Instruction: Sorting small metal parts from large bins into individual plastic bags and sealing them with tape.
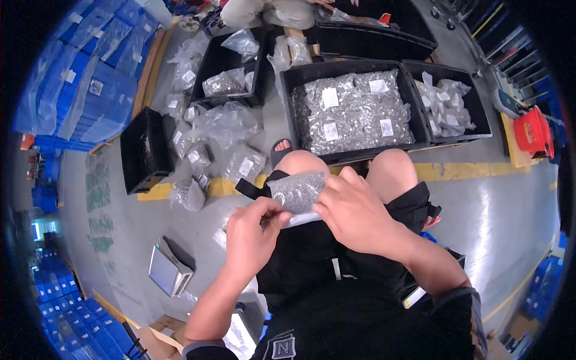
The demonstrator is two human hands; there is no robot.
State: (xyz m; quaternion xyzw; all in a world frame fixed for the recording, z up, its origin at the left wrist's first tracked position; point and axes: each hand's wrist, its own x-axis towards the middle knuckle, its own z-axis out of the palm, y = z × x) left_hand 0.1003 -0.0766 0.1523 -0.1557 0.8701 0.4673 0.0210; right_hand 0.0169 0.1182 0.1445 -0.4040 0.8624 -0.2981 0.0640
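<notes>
A clear plastic bag [295,191] packed with small grey metal parts is held up over my lap, between my knees. My left hand [253,231] pinches its lower left edge between thumb and fingertips. On the other side, my right hand [354,210] grips the right end, thumb below and fingers curled over the edge. Something white shows just under the bag, partly hidden by it. Beyond my knees stands a black crate [357,151] with large labelled bags of metal parts [354,108] in it.
Black crates [456,139] [144,153] stand right and left, with filled bags [246,163] on the floor between. A bench scale [169,270] lies left of me. Blue bins [96,90] are stacked far left; a red container [533,133] sits at right. Another person [270,12] is across.
</notes>
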